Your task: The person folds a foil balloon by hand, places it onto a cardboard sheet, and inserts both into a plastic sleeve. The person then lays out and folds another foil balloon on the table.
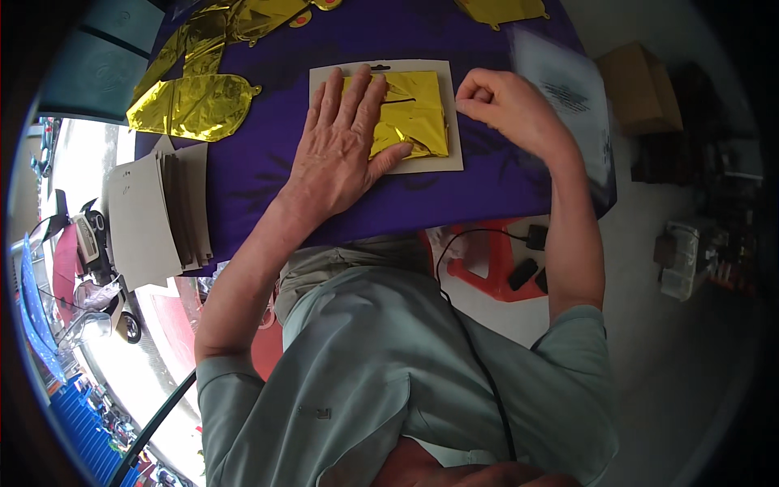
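Observation:
A folded gold foil balloon lies flat on a pale cardboard backing card with a hanging slot at its top edge. My left hand rests flat across the left part of both, fingers stretched out and thumb over the lower edge of the foil. Just off the card's right side is my right hand. Its fingers are curled in and pinched by the thumb; whether anything small sits between them is hidden.
Unfolded gold foil balloons spread over the purple tablecloth at the far left, another at the far edge. A stack of cardboard cards stands at the left corner. Clear plastic bags lie right, beside a cardboard box.

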The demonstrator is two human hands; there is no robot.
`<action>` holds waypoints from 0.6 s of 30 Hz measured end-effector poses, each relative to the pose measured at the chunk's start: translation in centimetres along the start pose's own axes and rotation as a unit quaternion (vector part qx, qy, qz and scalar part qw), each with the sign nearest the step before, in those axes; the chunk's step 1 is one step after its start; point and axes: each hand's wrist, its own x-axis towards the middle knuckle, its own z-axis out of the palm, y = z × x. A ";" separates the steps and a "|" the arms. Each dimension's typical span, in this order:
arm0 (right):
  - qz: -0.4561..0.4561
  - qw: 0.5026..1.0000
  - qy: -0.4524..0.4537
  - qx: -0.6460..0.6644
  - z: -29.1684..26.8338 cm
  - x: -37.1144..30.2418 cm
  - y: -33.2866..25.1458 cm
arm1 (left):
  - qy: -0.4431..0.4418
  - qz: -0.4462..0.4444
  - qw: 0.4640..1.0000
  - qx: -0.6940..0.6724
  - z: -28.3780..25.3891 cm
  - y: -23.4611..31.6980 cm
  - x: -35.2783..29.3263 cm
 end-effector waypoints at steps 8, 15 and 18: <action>0.007 0.991 0.136 -0.005 3.3 -1.9 -0.9 | -0.006 0.011 1.000 0.009 0.1 0.0 0.1; -0.049 0.976 0.201 -0.060 4.1 -1.8 -0.2 | -0.007 0.024 0.999 0.027 0.0 0.2 0.2; -0.056 0.984 0.171 -0.012 4.2 -2.0 -0.4 | -0.005 0.023 1.000 0.020 0.0 0.0 0.0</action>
